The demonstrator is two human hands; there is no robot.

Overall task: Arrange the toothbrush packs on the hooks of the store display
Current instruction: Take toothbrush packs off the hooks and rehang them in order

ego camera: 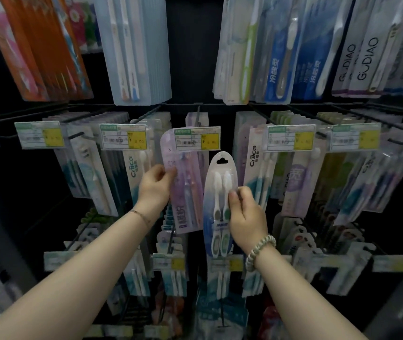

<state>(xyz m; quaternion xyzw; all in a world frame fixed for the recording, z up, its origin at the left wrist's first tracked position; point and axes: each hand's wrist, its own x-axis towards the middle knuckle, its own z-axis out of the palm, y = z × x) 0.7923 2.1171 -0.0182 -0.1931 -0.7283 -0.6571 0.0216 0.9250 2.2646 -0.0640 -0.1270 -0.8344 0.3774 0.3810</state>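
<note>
Hands pinching packs: right hand (245, 214) holds oval pack (220, 173) upright, hang-hole up; left hand (155, 190) purple pack (185, 192), near-vertical.

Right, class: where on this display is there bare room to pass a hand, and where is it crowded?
Bare: the dark back panel between the pale blue packs and the green-handled toothbrush pack. Crowded: the Cnice packs and the bottom-row packs.
</note>
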